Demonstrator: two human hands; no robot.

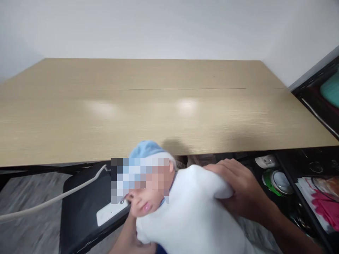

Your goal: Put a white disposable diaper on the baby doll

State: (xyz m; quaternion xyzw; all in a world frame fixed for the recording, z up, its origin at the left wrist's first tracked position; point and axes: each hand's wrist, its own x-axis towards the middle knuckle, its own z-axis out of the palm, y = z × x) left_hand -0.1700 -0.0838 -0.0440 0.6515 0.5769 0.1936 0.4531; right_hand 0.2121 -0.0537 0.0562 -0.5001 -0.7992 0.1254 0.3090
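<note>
A doll (190,215) in a white top and light blue cap (144,148) lies low in the middle of the view, just in front of the near edge of the wooden table (169,116). My right hand (238,190) comes in from the lower right, its fingers closed over the white cloth at the doll's shoulder. Part of my left hand (127,238) shows under the doll near its neck, touching it from below. Its fingers are hidden behind the doll.
A white cable (53,199) runs from the left to a white device (109,213) lying on a black surface (82,204) under the table. A black rack at right holds a green-rimmed lid (278,181), a white cup (266,161), pink items (327,206) and a teal object (331,90).
</note>
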